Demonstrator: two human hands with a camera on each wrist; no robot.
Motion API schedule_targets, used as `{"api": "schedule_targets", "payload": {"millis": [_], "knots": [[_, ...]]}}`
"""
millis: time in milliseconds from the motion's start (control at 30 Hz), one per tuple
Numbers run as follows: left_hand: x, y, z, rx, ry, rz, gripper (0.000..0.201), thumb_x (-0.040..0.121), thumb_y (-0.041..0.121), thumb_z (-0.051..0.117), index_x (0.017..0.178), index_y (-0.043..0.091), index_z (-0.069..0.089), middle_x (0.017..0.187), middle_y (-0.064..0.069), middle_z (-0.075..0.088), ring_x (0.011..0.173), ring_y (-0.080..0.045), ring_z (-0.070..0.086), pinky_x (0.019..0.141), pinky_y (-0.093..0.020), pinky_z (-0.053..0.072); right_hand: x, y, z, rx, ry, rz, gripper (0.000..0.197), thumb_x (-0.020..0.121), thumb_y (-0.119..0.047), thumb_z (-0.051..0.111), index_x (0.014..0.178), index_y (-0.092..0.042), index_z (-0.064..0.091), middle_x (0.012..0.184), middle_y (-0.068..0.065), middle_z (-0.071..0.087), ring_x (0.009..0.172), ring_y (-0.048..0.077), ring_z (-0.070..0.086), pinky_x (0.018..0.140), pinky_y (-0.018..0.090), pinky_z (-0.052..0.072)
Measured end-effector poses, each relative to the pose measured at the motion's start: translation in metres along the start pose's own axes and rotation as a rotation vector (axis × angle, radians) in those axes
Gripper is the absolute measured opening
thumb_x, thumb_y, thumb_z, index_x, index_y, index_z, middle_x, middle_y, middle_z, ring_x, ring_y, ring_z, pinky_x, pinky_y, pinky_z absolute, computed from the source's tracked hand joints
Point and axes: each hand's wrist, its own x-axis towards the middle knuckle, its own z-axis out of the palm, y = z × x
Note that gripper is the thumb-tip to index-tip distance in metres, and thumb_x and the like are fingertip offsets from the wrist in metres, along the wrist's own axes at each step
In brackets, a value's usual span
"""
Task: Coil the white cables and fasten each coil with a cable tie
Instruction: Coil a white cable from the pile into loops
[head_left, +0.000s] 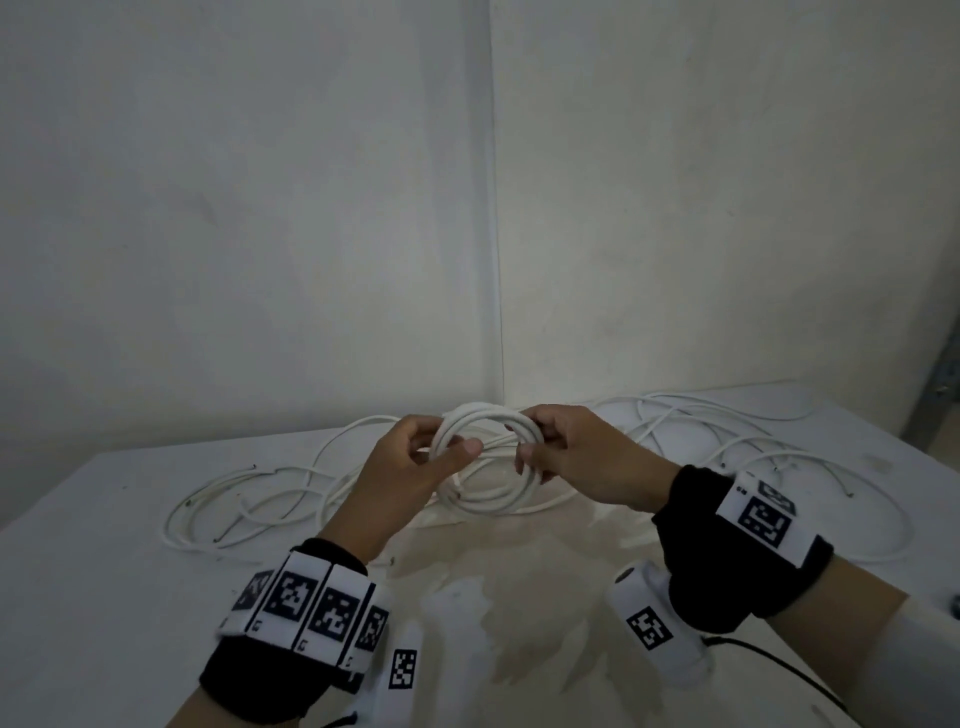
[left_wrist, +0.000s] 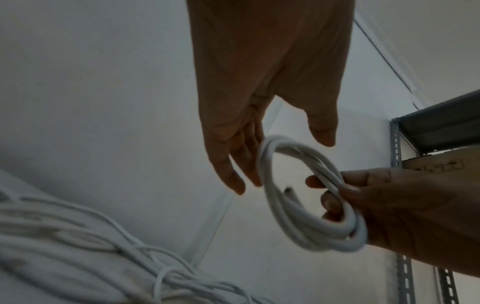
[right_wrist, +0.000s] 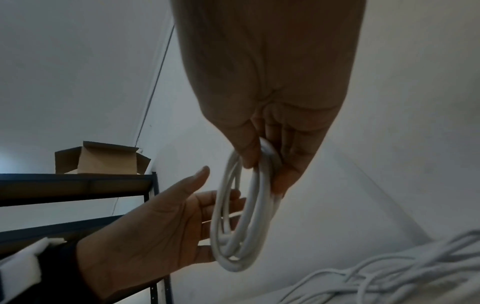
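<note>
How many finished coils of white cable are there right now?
1. The coil is held up between the left hand and right hand. The other cables lie loose and tangled on the table; more may be hidden.

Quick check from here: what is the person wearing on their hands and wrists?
Both hands are bare. The left hand and right hand each have a black wristband wrapped by a white strap of square black-and-white markers. A white cylindrical camera pod, also marker-tagged, sits under each wrist, trailing a black cable.

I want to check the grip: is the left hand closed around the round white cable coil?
No, the left hand is open beside the white cable coil; only the right hand grips it.
</note>
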Motion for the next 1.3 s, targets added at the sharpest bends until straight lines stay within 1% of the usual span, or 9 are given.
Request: {"api": "schedule_targets", "payload": {"millis": [100, 200, 333, 400, 500, 600, 800, 1033, 1300], "knots": [[0.003, -0.001, 0.005, 0.310, 0.025, 0.084, 0.051, 0.069, 0.039, 0.076, 0.109, 0.019, 0.053, 0.107, 0.007, 0.060, 0.096, -0.012, 0.059, 0.077, -0.023, 0.046, -0.002, -0.006, -0.010, -0.127, -0.039, -0.005, 0.016, 0.092, -0.007, 0.051, 0.106, -0.002, 0.059, 0.078, -0.001, 0.061, 0.069, 0.008, 0.057, 0.064, 0.015, 0.048], [0.002, 0.000, 0.008, 0.448, 0.186, 0.220, 0.068, 0.064, 0.038, 0.081, 0.116, 0.017, 0.043, 0.112, 0.008, 0.045, 0.100, -0.009, 0.049, 0.078, -0.023, 0.039, -0.004, -0.012, -0.019, -0.290, -0.087, -0.021, 0.013, 0.092, -0.010, 0.052, 0.101, -0.004, 0.060, 0.081, 0.003, 0.063, 0.072, 0.014, 0.057, 0.071, 0.028, 0.049], [0.003, 0.006, 0.018, 0.665, -0.107, 0.427, 0.053, 0.079, 0.034, 0.070, 0.123, 0.014, 0.048, 0.114, 0.007, 0.043, 0.105, -0.007, 0.044, 0.087, -0.021, 0.034, -0.005, -0.016, -0.019, -0.489, -0.209, -0.058, 0.008, 0.091, -0.013, 0.053, 0.096, -0.009, 0.059, 0.087, 0.002, 0.059, 0.074, 0.014, 0.052, 0.070, 0.026, 0.043], [0.002, 0.012, 0.025, 0.638, -0.245, 0.373, 0.031, 0.091, 0.032, 0.053, 0.114, 0.012, 0.057, 0.095, 0.004, 0.058, 0.088, -0.012, 0.054, 0.074, -0.022, 0.037, -0.006, -0.016, -0.016, -0.516, -0.222, -0.066, 0.008, 0.092, -0.013, 0.051, 0.096, -0.014, 0.058, 0.085, -0.003, 0.057, 0.072, 0.009, 0.050, 0.066, 0.019, 0.039], [0.003, 0.011, 0.029, 0.639, -0.224, 0.322, 0.029, 0.097, 0.032, 0.040, 0.094, 0.008, 0.056, 0.068, 0.008, 0.050, 0.066, -0.013, 0.050, 0.057, -0.019, 0.034, -0.008, -0.011, -0.012, -0.386, -0.164, -0.033, 0.010, 0.092, -0.014, 0.051, 0.102, -0.016, 0.054, 0.085, -0.003, 0.060, 0.076, 0.012, 0.054, 0.070, 0.024, 0.043], [0.001, 0.006, 0.034, 0.616, -0.163, 0.320, 0.028, 0.097, 0.035, 0.036, 0.089, 0.013, 0.050, 0.068, 0.009, 0.047, 0.062, -0.007, 0.047, 0.054, -0.015, 0.034, -0.009, -0.005, -0.010, -0.243, -0.076, -0.009, 0.021, 0.092, -0.015, 0.053, 0.113, -0.014, 0.050, 0.089, 0.000, 0.061, 0.082, 0.015, 0.058, 0.077, 0.029, 0.048], [0.000, 0.005, 0.043, 0.321, -0.109, 0.204, 0.028, 0.097, 0.032, 0.035, 0.079, 0.019, 0.051, 0.066, 0.005, 0.048, 0.059, -0.014, 0.051, 0.066, -0.032, 0.042, -0.020, 0.007, -0.005, -0.016, 0.062, -0.024, 0.023, 0.096, -0.014, 0.045, 0.117, -0.007, 0.052, 0.078, -0.003, 0.058, 0.071, 0.003, 0.055, 0.062, 0.008, 0.040], [-0.011, 0.010, 0.064, 0.112, -0.196, 0.111, 0.039, 0.098, 0.038, 0.031, 0.077, 0.013, 0.053, 0.068, -0.002, 0.052, 0.056, -0.004, 0.053, 0.050, -0.009, 0.041, -0.044, 0.016, -0.014, -0.033, 0.104, 0.061, 0.018, 0.098, -0.015, 0.041, 0.108, -0.009, 0.053, 0.069, 0.001, 0.057, 0.059, 0.005, 0.053, 0.055, 0.017, 0.042], [-0.026, 0.005, 0.116, 0.104, -0.274, 0.222, 0.022, 0.099, 0.022, 0.035, 0.088, 0.017, 0.053, 0.063, 0.000, 0.045, 0.047, -0.002, 0.041, 0.050, -0.014, 0.036, -0.087, 0.036, -0.032, 0.063, 0.198, 0.141, 0.015, 0.098, -0.012, 0.040, 0.105, -0.007, 0.052, 0.073, -0.001, 0.052, 0.054, -0.003, 0.055, 0.053, 0.008, 0.043]]}}
